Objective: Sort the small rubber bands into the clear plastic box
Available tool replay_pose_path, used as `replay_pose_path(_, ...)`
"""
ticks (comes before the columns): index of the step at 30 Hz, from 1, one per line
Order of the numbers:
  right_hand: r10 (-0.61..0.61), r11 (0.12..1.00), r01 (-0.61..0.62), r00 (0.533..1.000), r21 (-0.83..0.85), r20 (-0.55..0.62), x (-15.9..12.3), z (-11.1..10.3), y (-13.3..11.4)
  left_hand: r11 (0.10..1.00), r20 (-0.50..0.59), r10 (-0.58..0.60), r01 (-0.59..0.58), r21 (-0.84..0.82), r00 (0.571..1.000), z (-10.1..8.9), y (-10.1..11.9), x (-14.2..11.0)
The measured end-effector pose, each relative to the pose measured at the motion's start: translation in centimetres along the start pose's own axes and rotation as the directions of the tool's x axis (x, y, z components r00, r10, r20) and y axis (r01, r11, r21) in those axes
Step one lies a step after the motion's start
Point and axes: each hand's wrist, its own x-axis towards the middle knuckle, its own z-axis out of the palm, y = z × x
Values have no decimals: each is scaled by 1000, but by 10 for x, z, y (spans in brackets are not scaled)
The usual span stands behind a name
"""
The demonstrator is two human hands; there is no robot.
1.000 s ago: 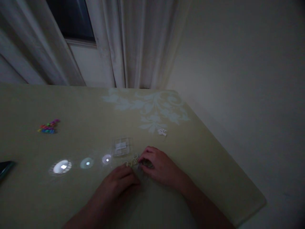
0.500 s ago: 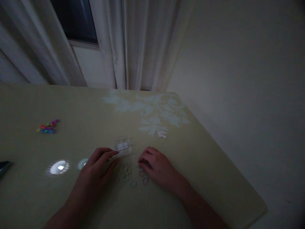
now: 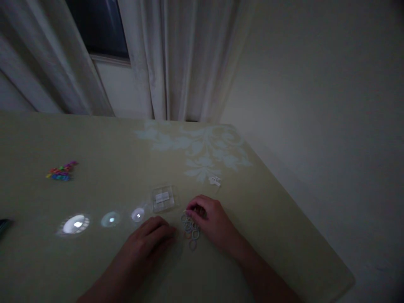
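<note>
Several small pale rings (image 3: 192, 230), thin and loop-shaped, lie in a loose pile on the table between my two hands. Their exact kind is too dim to tell. My right hand (image 3: 210, 214) is curled at the pile's upper right side, thumb and fingertips pinched on small rings. Just left of the pile, my left hand (image 3: 151, 237) rests low with its fingers bent and pressed together; what they hold, if anything, is hidden. A clear, flat plastic box (image 3: 163, 198) with a white label sits beyond my left hand.
A small white piece (image 3: 215, 181) lies beyond my right hand. Brightly coloured small pieces (image 3: 62, 171) are heaped at the far left. A dark object (image 3: 3, 225) shows at the left edge. Light reflections shine on the table (image 3: 110, 265); curtains (image 3: 189, 63) and a wall (image 3: 315, 105) stand behind.
My left hand moved left beside the clear box, then back right and nearer. The rings seen left of the gap no longer show there; more rings now lie under my right hand.
</note>
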Motion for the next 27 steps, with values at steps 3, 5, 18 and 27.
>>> replay_pose_path(3,-16,1000,16,1000,-13,-7,0,5,2,999,-17,-15,15,-29,1000,-1,-1,1)
replay_pose_path(5,-29,999,29,1000,-43,-3,-1,5,3,999,-31,-31,29,-37,999,-2,0,1)
replay_pose_path(18,-56,989,86,972,-124,228,-6,-11,1,997,-38,50,-47,59,998,-3,3,-5)
replay_pose_path(27,-79,988,103,979,-117,190,-6,-10,-4,976,78,140,-150,156,987,7,4,-6)
